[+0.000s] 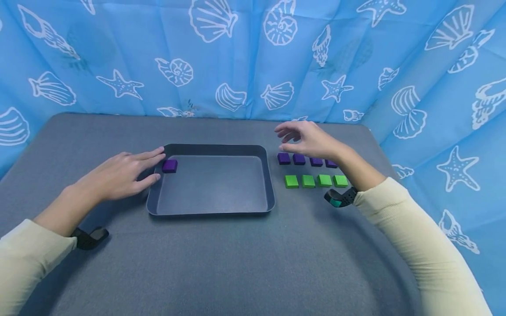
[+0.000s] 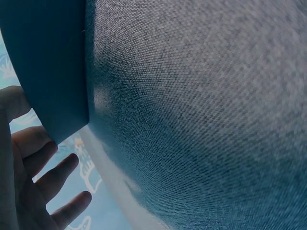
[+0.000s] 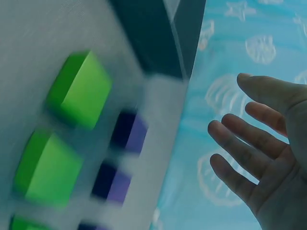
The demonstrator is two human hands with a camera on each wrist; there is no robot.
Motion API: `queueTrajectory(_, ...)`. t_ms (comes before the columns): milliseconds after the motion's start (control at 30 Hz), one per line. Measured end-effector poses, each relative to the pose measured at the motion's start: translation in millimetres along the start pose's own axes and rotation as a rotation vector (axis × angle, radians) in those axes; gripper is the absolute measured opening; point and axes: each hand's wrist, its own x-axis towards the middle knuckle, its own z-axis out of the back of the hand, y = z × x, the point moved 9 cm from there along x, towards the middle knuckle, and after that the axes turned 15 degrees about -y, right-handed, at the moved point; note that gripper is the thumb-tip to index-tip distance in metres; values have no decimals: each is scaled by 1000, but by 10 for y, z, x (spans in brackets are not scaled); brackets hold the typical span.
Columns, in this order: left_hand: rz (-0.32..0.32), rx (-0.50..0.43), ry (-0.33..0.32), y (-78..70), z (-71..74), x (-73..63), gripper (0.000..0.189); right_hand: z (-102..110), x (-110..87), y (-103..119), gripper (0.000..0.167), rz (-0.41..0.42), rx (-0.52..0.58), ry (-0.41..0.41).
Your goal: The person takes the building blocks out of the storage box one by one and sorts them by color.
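Observation:
My left hand [image 1: 120, 174] lies along the left rim of a dark grey tray [image 1: 213, 210], fingers fairly straight and fingertips right at its edge. Inside the tray, at the upper left corner, sits one purple block [image 1: 170, 166]. My right hand [image 1: 310, 138] is raised over a row of several purple blocks [image 1: 299, 159], its fingers loosely bent and nothing in them. Closer to me runs a row of several green blocks [image 1: 308, 181]. In the right wrist view the hand [image 3: 273, 143] stands apart from the green blocks [image 3: 81, 88] and purple blocks [image 3: 129, 130].
Both rows of blocks stand to the right of the tray on a grey cloth-covered table [image 1: 221, 263]. A blue curtain [image 1: 245, 57] with white shell and starfish prints hangs behind the table and along its right side.

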Motion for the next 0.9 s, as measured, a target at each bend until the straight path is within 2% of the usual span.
queueTrajectory(467, 8, -3, 1, 17, -5, -6, 62, -776, 484, 616, 50, 106, -85, 146)
queueTrajectory(733, 23, -10, -2, 19, 4, -7, 62, -1208, 622, 905, 56, 139, -145, 237)
queueTrajectory(900, 34, -10, 14, 28, -6, 1, 63, -1455, 672, 1008, 58, 148, -172, 273)
